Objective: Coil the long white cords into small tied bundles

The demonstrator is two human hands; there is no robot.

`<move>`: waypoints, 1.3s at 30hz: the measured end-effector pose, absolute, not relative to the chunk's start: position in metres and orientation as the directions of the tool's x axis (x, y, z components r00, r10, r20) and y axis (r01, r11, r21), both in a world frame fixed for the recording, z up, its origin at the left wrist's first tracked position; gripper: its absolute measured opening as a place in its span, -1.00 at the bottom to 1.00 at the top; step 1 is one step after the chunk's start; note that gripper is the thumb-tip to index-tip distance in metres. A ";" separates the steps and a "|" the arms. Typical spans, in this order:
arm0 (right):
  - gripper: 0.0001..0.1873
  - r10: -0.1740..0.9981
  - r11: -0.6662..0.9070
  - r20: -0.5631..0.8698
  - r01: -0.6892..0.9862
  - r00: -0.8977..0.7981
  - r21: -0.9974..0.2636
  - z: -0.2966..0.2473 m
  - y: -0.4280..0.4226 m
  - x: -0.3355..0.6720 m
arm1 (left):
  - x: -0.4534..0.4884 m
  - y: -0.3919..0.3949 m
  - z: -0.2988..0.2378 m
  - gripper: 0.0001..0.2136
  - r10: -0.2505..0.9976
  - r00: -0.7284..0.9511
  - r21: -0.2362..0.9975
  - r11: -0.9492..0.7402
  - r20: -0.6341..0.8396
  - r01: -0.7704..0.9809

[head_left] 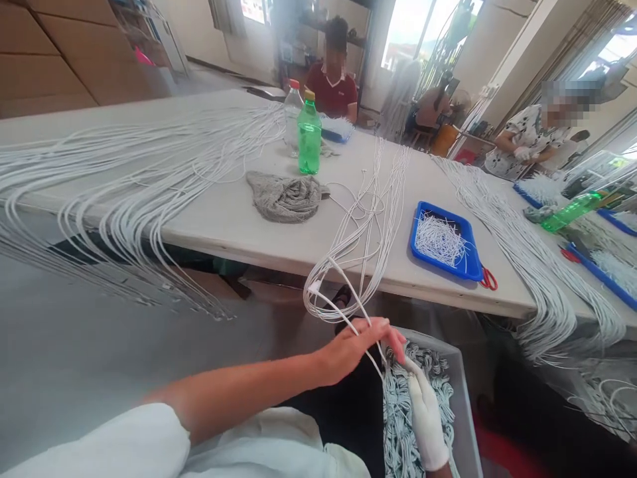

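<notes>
One bare hand [353, 348], one gloved hand [425, 415]

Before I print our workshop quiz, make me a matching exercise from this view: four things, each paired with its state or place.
Things:
1. Left hand
2. Right hand
3. Green plastic bottle
4. Red-handled scissors

States or places:
A. Beside a corner of the blue tray
B. White-gloved, on the cords in the grey bin
C. Upright on the table, next to a clear bottle
D. Bare, with white cords across its fingers

Pairs: 1-D; 2-B; 3-C; 4-A
</notes>
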State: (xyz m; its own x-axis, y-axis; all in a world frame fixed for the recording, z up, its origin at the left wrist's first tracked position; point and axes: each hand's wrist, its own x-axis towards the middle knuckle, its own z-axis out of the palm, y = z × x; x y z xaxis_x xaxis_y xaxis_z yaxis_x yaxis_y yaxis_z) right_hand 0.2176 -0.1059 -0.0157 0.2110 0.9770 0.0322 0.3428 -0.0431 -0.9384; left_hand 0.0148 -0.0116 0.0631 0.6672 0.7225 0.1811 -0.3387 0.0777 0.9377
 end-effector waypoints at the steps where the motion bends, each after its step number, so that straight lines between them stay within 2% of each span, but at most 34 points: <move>1: -0.61 0.986 -0.025 0.027 0.309 0.165 -0.951 -0.020 -0.105 0.201 | 0.020 -0.019 0.058 -0.53 0.686 0.693 0.962 -0.038 0.223 -0.272; 3: -0.64 0.997 -0.007 0.010 0.214 0.076 -0.977 -0.021 -0.101 0.177 | 0.024 -0.021 0.053 -0.55 0.573 0.758 0.944 -0.280 0.311 -0.176; 5: -0.70 0.998 -0.050 -0.046 0.090 0.051 -0.995 -0.015 -0.098 0.166 | 0.017 -0.005 0.053 -0.60 0.427 0.822 0.853 -0.507 0.377 -0.127; 6: -0.70 0.994 -0.089 -0.088 0.014 0.063 -0.996 -0.012 -0.097 0.164 | 0.009 0.009 0.054 -0.54 0.369 0.845 0.791 -0.604 0.386 -0.098; 7: -0.69 0.988 -0.122 -0.128 -0.066 0.084 -0.990 -0.009 -0.098 0.164 | -0.001 0.026 0.056 -0.39 0.328 0.863 0.723 -0.689 0.384 -0.060; 8: -0.68 0.981 -0.142 -0.158 -0.140 0.112 -0.980 -0.007 -0.099 0.165 | -0.012 0.044 0.057 -0.26 0.321 0.871 0.655 -0.756 0.371 0.000; 9: -0.68 0.974 -0.146 -0.176 -0.202 0.141 -0.969 -0.006 -0.100 0.167 | -0.024 0.064 0.058 -0.23 0.354 0.876 0.591 -0.800 0.328 0.102; 11: -0.69 0.963 -0.127 -0.187 -0.286 0.193 -0.950 -0.006 -0.102 0.168 | -0.046 0.103 0.054 -0.33 0.494 0.838 0.466 -0.813 0.232 0.350; 13: -0.70 0.955 -0.127 -0.206 -0.334 0.214 -0.934 -0.007 -0.101 0.167 | -0.064 0.139 0.044 -0.46 0.636 0.761 0.359 -0.745 0.128 0.562; 15: -0.72 0.951 -0.148 -0.230 -0.351 0.205 -0.925 -0.006 -0.096 0.164 | -0.077 0.170 0.032 -0.54 0.694 0.718 0.289 -0.699 0.051 0.654; 17: -0.74 0.955 -0.176 -0.243 -0.334 0.170 -0.926 -0.002 -0.091 0.160 | -0.087 0.199 0.021 -0.56 0.733 0.680 0.263 -0.663 0.037 0.701; 22: -0.67 0.948 -0.253 -0.290 -0.241 0.133 -0.937 0.007 -0.086 0.149 | -0.111 0.267 0.016 -0.54 0.877 0.478 0.286 -0.470 0.045 0.835; 25: -0.65 0.944 -0.259 -0.292 -0.202 0.156 -0.945 0.012 -0.091 0.142 | -0.116 0.293 0.026 -0.55 0.914 0.397 0.310 -0.404 0.088 0.861; 29: -0.65 0.942 -0.258 -0.285 -0.161 0.176 -0.953 0.015 -0.100 0.139 | -0.101 0.272 0.047 -0.59 0.920 0.333 0.335 -0.386 0.207 0.860; 32: -0.65 0.950 -0.264 -0.275 -0.094 0.150 -0.960 0.013 -0.106 0.142 | -0.086 0.192 0.053 -0.64 0.896 0.301 0.412 -0.422 0.327 0.807; 33: -0.65 0.954 -0.259 -0.267 -0.073 0.139 -0.963 0.011 -0.108 0.144 | -0.083 0.155 0.051 -0.66 0.893 0.309 0.536 -0.445 0.328 0.717; 34: -0.65 0.957 -0.253 -0.258 -0.057 0.128 -0.966 0.009 -0.110 0.146 | -0.079 0.116 0.047 -0.64 0.902 0.351 0.679 -0.422 0.251 0.600; 35: -0.66 0.960 -0.251 -0.254 -0.043 0.120 -0.967 0.007 -0.111 0.147 | -0.076 0.079 0.040 -0.61 0.875 0.476 0.817 -0.339 0.091 0.467; 36: -0.65 0.960 -0.254 -0.256 -0.031 0.111 -0.967 0.005 -0.113 0.148 | -0.073 0.045 0.032 -0.60 0.776 0.625 0.924 -0.173 -0.084 0.340; 37: -0.65 0.960 -0.260 -0.261 -0.017 0.098 -0.965 0.004 -0.114 0.148 | -0.069 0.017 0.022 -0.61 0.646 0.730 0.967 0.056 -0.224 0.248; 38: -0.65 0.960 -0.268 -0.268 -0.004 0.079 -0.963 0.002 -0.116 0.147 | -0.063 -0.004 0.012 -0.63 0.514 0.803 0.943 0.285 -0.302 0.172; 39: -0.64 0.960 -0.276 -0.275 0.008 0.051 -0.961 0.001 -0.117 0.146 | -0.057 -0.017 0.003 -0.58 0.463 0.829 0.875 0.481 -0.313 0.061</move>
State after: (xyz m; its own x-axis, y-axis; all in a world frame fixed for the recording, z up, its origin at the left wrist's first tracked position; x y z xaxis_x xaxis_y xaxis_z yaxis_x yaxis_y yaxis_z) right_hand 0.1459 -0.1172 0.0012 0.0512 0.9600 -0.2754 0.0083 -0.2761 -0.9611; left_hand -0.0571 -0.0170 0.0029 0.8293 0.4630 -0.3128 0.0614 0.4810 0.8745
